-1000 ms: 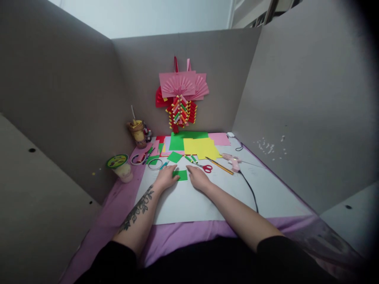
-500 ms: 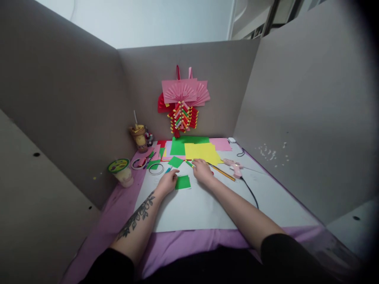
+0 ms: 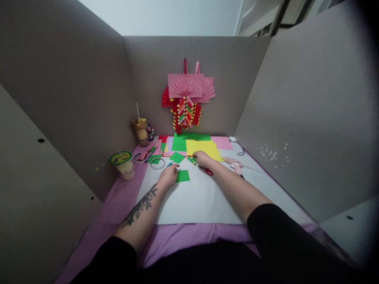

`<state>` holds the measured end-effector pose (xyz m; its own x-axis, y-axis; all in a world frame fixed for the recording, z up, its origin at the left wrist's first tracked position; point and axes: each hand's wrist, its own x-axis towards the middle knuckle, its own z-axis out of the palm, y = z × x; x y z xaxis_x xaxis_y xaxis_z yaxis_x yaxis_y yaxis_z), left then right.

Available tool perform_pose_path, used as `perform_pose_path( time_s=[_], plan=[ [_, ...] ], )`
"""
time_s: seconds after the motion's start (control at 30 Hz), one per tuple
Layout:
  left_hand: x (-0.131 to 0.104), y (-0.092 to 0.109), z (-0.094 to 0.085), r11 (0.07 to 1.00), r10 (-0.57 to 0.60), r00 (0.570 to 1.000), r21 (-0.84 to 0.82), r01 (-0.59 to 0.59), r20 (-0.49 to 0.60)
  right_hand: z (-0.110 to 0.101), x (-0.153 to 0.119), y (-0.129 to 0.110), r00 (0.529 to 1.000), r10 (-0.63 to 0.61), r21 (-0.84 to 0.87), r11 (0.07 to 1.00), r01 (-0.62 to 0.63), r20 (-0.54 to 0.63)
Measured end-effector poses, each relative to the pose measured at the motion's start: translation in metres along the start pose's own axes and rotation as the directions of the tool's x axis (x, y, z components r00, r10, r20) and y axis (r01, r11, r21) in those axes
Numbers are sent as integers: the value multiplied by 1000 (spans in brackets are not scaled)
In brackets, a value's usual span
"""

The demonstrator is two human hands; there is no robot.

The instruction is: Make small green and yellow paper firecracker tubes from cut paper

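Note:
My left hand [image 3: 168,175] is at the left edge of a small green paper square [image 3: 183,176] on the white sheet, its fingers closed round something too small to make out. Farther forward and right, my right hand [image 3: 202,158] reaches over the front edge of the yellow paper [image 3: 192,147], fingers bent together and their tips partly hidden. Red-handled scissors [image 3: 209,171] lie just in front of it. Near its fingertips is a small green roll with yellow ends [image 3: 192,160]. Another green piece [image 3: 177,157] lies between the hands, farther back.
Tape rings [image 3: 158,163], a lidded cup [image 3: 122,165] and a second drink [image 3: 141,133] stand or lie at the left. A pink glue gun [image 3: 237,166] is at the right. Paper decorations [image 3: 186,90] hang on the grey back panel.
My right hand has moved slightly forward, away from the pencil and scissors, and the scissors' red handle now shows more. The view has shifted a little. My left hand stays by the green square.

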<state>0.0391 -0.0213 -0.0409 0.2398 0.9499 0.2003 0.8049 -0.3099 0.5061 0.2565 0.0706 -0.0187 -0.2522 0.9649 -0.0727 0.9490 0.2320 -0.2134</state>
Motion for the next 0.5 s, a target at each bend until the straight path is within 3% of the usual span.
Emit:
perform_pose_path(
  time_s=[0.1, 0.27, 0.4, 0.5],
  plan=[
    [1, 0, 1, 1000, 11, 1000, 0, -11, 0, 7, 6, 0, 993, -113, 33, 993, 114, -29],
    [1, -1, 2, 1000, 26, 1000, -4, -26, 11, 17, 9, -5, 996, -55, 186, 980, 66, -63],
    [1, -1, 2, 1000, 27, 1000, -2, -27, 13, 20, 4, -4, 991, -96, 289, 950, 119, -92],
    [1, -2, 2, 1000, 6, 1000, 23, -6, -7, 10, 5, 4, 959, -109, 350, 915, 200, -262]
  ],
)
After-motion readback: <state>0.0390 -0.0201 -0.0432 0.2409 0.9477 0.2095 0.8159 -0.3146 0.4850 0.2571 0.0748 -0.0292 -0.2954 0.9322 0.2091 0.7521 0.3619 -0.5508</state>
